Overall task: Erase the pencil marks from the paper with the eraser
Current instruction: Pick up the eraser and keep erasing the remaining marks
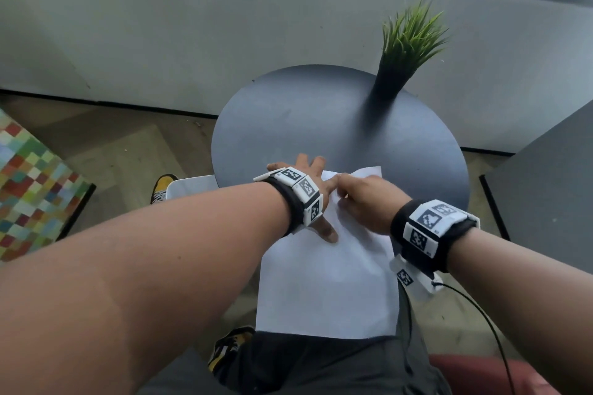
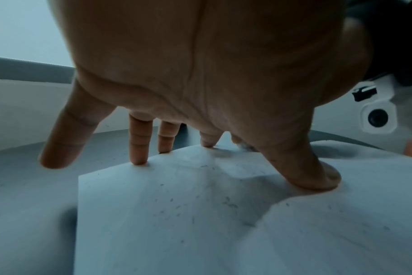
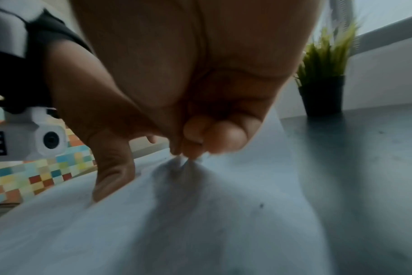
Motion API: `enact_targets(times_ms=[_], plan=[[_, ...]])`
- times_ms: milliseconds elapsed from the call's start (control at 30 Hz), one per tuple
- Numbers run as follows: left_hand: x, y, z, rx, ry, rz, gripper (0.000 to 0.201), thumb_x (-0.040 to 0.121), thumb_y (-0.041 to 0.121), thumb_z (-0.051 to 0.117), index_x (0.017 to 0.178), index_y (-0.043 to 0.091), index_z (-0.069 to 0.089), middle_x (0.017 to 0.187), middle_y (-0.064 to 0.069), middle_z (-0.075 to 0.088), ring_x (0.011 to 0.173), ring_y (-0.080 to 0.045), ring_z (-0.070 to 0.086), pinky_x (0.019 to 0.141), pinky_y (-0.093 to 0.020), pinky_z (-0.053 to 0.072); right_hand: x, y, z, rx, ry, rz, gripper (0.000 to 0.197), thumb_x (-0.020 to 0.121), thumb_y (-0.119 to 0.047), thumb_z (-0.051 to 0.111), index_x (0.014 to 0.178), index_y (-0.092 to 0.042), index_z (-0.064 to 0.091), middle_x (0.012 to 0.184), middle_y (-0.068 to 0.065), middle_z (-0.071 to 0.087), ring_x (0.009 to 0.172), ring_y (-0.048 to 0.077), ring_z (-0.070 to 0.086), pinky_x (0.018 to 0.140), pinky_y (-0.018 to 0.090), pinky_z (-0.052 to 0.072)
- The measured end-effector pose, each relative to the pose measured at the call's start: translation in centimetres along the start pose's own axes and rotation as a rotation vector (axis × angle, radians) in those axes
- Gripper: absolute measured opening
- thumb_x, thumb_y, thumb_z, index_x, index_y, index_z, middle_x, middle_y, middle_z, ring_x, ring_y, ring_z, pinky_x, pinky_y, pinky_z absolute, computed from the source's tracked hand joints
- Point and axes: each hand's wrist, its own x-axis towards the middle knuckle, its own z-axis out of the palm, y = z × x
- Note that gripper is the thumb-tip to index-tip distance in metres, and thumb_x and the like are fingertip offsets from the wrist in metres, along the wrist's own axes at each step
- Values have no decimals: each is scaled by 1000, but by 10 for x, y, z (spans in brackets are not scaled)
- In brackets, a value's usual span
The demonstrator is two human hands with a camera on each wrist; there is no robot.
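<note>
A white sheet of paper (image 1: 327, 282) lies on the round dark table (image 1: 321, 119) and hangs over its near edge onto my lap. My left hand (image 1: 313, 171) is spread flat on the sheet's far left part, its fingertips (image 2: 139, 160) and thumb (image 2: 318, 178) pressing the paper (image 2: 176, 214) down. Just to its right, my right hand (image 1: 362, 202) has curled fingers pinching a small whitish eraser (image 3: 182, 163), whose tip touches the paper (image 3: 200, 232). Most of the eraser is hidden by the fingers. Small dark crumbs (image 2: 231, 204) dot the sheet, which buckles between the hands.
A green plant in a black pot (image 1: 404, 51) stands at the table's far right. A colourful checkered seat (image 1: 29, 189) is on the left and a grey cabinet (image 1: 545, 186) on the right. A black cable (image 1: 481, 314) hangs from my right wrist.
</note>
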Motion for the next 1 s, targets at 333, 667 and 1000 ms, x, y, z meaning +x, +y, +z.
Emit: enact_targets(times_ms=[333,667,1000], plan=[[-2,7,-5,68,-49,-5,118,66,86,65,157,51,-2,152,-10,22,137,-43,28,98,-71,40,6,39,-13,247,52,318,9,87,-31,59,89,-24,55,91,4,63,82,25,60,74,37,54],[22,7,-12,51,104,148,76,74,78,65,132,30,52,122,-6,45,113,-31,50,81,-43,37,14,44,-20,338,97,338,10,85,-31,63,86,-24,56,91,4,66,85,25,64,79,39,56],[48,-10,-19,5,-90,91,123,56,82,76,147,68,-5,168,1,-18,152,-45,-14,108,-74,24,14,46,-22,333,43,237,15,86,-36,65,91,-24,59,91,-3,65,89,18,61,76,32,48]])
